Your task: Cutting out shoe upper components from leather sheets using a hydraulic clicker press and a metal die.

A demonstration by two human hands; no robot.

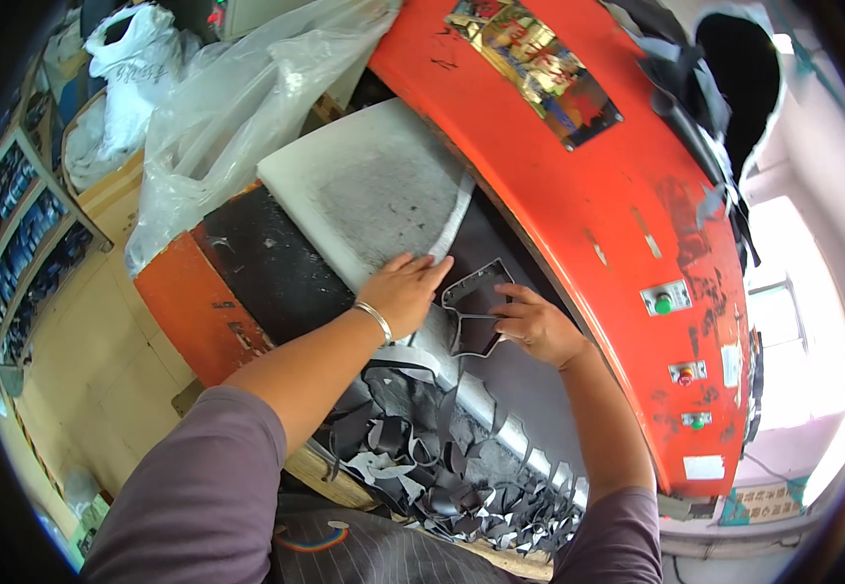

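A thin metal cutting die [479, 316], an open outline with a crossbar, stands on a dark smooth sheet of material [551, 380]. My right hand [541, 329] grips the die's right side, thumb and fingers closed on the rim. With fingers stretched out, my left hand [401, 295] lies flat at the near edge of a worn white cutting board [374, 190], its fingertips close to the die's left side. A bangle circles the left wrist. The dark sheet runs beneath the red beam of a press [578, 214]; its far part is hidden there.
Dark offcuts [413, 448] are heaped along the near edge, between me and the sheet. Green and red buttons [666, 300] sit on the beam's right part. Clear plastic sheeting [228, 127] drapes at the back left. Shelves with dark items [28, 234] stand far left.
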